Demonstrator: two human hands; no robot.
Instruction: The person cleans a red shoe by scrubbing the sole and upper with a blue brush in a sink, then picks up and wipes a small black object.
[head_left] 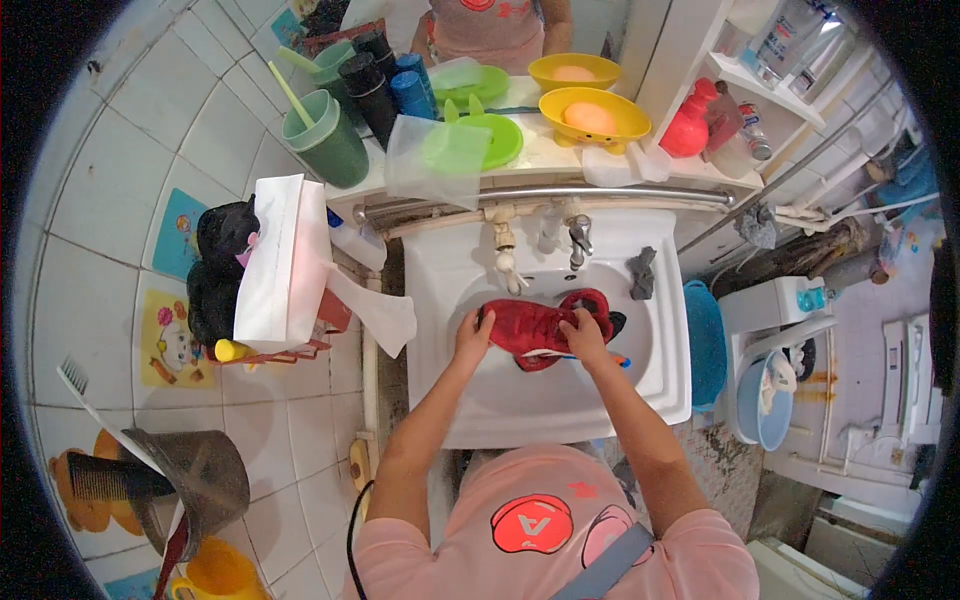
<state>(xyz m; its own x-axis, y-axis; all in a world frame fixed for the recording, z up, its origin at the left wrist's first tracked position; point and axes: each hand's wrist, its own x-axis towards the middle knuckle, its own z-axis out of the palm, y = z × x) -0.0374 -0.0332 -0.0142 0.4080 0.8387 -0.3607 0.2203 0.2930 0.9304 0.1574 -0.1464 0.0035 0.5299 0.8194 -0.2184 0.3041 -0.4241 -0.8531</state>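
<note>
A dark red fabric shoe (525,328) is held across the white sink basin (640,330), below the taps. My left hand (474,338) is closed on its left end. Near the other end, my right hand (584,337) has its fingers closed on the shoe's upper. A toothbrush (618,361) with a white, blue and orange body passes under my right hand; whether the palm grips it is hidden. Red cloth-like parts curl up at the shoe's right, beside a small black piece. More red material hangs below the shoe.
Two taps (506,265) stand at the basin's back, and a crumpled grey rag (642,273) lies on its right rim. A white tissue box (283,265) hangs at the left. The shelf above holds a green cup (326,140) and a yellow soap dish (594,116).
</note>
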